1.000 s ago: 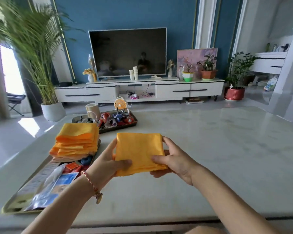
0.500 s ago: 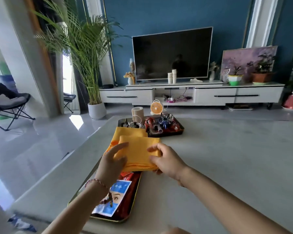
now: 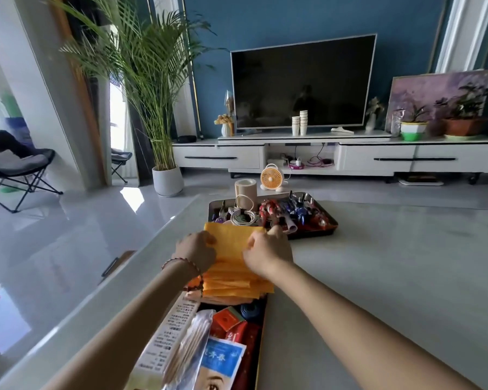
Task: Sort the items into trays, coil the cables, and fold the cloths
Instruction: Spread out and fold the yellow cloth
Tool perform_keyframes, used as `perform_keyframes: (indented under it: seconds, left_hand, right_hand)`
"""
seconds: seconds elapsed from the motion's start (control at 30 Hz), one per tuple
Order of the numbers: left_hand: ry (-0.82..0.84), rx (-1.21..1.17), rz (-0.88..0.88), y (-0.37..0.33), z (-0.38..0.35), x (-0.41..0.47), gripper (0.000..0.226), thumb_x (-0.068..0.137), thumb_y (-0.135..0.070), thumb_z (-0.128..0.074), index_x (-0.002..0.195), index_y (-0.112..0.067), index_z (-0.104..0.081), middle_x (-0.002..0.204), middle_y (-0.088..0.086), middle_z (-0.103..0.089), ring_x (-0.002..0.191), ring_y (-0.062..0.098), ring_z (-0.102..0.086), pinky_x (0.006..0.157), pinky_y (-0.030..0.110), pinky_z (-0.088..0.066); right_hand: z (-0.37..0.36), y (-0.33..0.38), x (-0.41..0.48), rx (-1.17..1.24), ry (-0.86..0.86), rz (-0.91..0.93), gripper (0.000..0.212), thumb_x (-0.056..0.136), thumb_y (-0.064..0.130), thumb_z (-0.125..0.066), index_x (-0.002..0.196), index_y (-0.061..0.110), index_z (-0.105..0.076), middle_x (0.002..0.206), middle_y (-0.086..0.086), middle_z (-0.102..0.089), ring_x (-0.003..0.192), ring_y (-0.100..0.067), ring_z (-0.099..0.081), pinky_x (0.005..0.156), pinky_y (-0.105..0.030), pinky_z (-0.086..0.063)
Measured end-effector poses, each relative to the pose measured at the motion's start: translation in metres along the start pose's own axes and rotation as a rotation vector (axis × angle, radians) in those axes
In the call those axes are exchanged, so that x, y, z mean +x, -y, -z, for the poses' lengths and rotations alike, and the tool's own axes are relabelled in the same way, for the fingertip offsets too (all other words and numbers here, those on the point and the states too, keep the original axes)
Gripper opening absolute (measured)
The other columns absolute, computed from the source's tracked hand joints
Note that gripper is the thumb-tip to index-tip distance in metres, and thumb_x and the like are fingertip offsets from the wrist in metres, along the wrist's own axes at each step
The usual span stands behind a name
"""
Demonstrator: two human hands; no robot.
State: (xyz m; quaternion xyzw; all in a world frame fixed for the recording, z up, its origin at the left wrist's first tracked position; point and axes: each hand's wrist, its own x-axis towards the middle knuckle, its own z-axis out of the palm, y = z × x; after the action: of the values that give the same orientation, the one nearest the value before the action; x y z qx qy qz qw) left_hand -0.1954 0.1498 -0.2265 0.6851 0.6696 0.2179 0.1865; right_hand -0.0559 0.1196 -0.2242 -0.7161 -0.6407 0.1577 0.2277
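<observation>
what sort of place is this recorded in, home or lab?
Most likely a home living room: a large TV on a low white media console, a tall potted palm, and a folding lounge chair.

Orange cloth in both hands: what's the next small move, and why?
Probably let go and draw both hands back. The folded orange cloth already lies flat on the stack of orange cloths in the near tray, roughly square with it, while the left hand and right hand grip its side edges.
</observation>
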Motion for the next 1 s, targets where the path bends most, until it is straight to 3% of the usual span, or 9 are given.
perform_keyframes:
  seconds: [0.1,0.23,0.37,0.53,0.6,0.7,0.8,0.87,1.0]
  left_hand:
    - [0.007,0.084,0.078,0.002,-0.011,0.002,0.041,0.087,-0.012,-0.042,0.127,-0.024,-0.044,0.135,0.014,-0.037,0.123,0.031,-0.035,0.101,0.042,-0.036]
    - [-0.148,0.314,-0.229,0.014,-0.020,0.018,0.049,0.096,-0.032,-0.037,0.143,-0.027,-0.025,0.157,0.007,-0.004,0.143,0.029,-0.010,0.113,0.046,-0.017]
    - [0.098,0.201,-0.220,0.030,-0.036,0.025,0.057,0.099,-0.043,-0.030,0.149,-0.031,-0.005,0.158,0.000,0.012,0.144,0.026,-0.008,0.114,0.040,-0.016]
    - [0.227,-0.143,-0.099,0.033,-0.038,0.024,0.055,0.097,-0.041,-0.038,0.146,-0.039,-0.013,0.158,-0.001,-0.003,0.133,0.029,-0.033,0.099,0.035,-0.039]
    - [0.234,-0.418,-0.018,0.032,-0.032,0.024,0.058,0.096,-0.031,-0.047,0.146,-0.036,-0.018,0.149,0.007,-0.025,0.116,0.028,-0.049,0.078,0.027,-0.051]
    - [0.271,-0.742,0.161,0.034,-0.019,0.025,0.060,0.091,-0.025,-0.058,0.142,-0.030,-0.028,0.115,0.009,-0.053,0.078,0.022,-0.061,0.050,0.024,-0.054]
    - [0.372,-0.847,0.386,0.035,-0.011,0.023,0.031,0.086,-0.034,-0.063,0.105,-0.010,-0.056,0.063,0.007,-0.068,0.047,0.019,-0.064,0.040,0.023,-0.050]
    - [0.387,-0.886,0.458,0.036,-0.008,0.026,0.032,0.080,-0.038,-0.067,0.088,-0.007,-0.060,0.053,0.008,-0.067,0.042,0.021,-0.064,0.039,0.024,-0.049]
    - [0.335,-0.913,0.471,0.040,-0.002,0.035,0.042,0.075,-0.047,-0.069,0.088,-0.008,-0.060,0.059,0.012,-0.070,0.051,0.027,-0.067,0.050,0.031,-0.053]
  right_hand:
    - [-0.016,-0.006,0.002,-0.022,0.000,0.023,0.043,0.088,0.021,-0.050,0.130,0.015,-0.042,0.144,-0.015,-0.022,0.132,-0.032,-0.025,0.108,-0.036,-0.028]
    - [-0.022,-0.005,0.020,-0.100,-0.137,0.307,0.059,0.089,0.012,-0.044,0.146,0.016,-0.026,0.157,-0.011,-0.005,0.144,-0.027,-0.004,0.118,-0.035,-0.004]
    - [-0.049,-0.021,0.027,-0.126,0.045,0.238,0.055,0.100,0.037,-0.029,0.151,0.021,-0.013,0.158,-0.007,0.008,0.145,-0.022,0.010,0.118,-0.037,0.006]
    - [-0.071,-0.034,0.021,-0.008,-0.052,0.252,0.055,0.100,0.041,-0.030,0.150,0.021,-0.016,0.159,-0.005,0.006,0.145,-0.018,0.008,0.117,-0.032,0.006]
    - [-0.068,-0.030,0.021,0.167,-0.133,0.204,0.057,0.098,0.036,-0.040,0.149,0.019,-0.020,0.159,-0.006,0.004,0.146,-0.018,0.003,0.117,-0.030,0.000]
    - [-0.057,-0.024,0.018,0.610,-0.145,-0.011,0.062,0.095,0.029,-0.048,0.149,0.022,-0.019,0.158,-0.006,-0.010,0.144,-0.020,-0.012,0.118,-0.034,-0.013]
    - [-0.050,-0.018,0.020,0.853,-0.101,-0.188,0.057,0.094,0.026,-0.047,0.146,0.017,-0.028,0.149,-0.010,-0.034,0.134,-0.027,-0.036,0.110,-0.042,-0.032]
    - [-0.050,-0.010,0.023,0.917,-0.055,-0.263,0.055,0.093,0.030,-0.046,0.144,0.016,-0.029,0.145,-0.012,-0.038,0.128,-0.032,-0.042,0.106,-0.046,-0.037]
    - [-0.059,-0.004,0.021,0.858,-0.016,-0.220,0.069,0.094,0.041,-0.047,0.149,0.018,-0.014,0.154,-0.009,-0.020,0.137,-0.030,-0.029,0.111,-0.047,-0.029]
